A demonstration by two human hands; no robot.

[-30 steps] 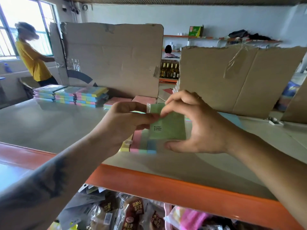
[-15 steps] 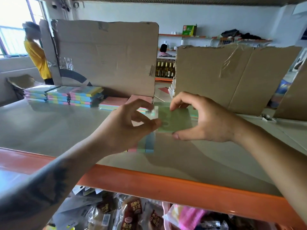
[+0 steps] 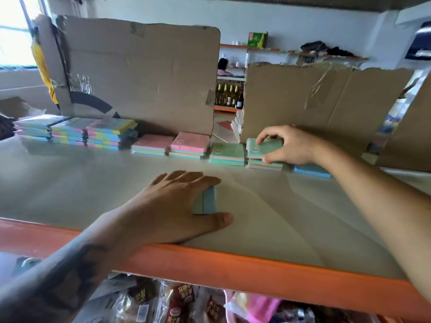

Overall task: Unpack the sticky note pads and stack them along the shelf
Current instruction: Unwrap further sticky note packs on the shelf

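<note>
While my left hand [image 3: 179,206] grips one blue pad [image 3: 205,201] on the shelf [image 3: 256,264], my right hand [image 3: 286,145] clamps one green pad [image 3: 256,148] atop a stack [image 3: 263,165].

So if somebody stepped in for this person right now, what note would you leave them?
Right hand: gripping a green-topped sticky note pad, setting it on the pastel stack at the grey shelf's back.
Left hand: curled over a small blue-green pad near the front edge.
Done: a row of stacks already runs along the brown cardboard backing.
Left: release the green pad, then move the blue-green one into the row.
</note>
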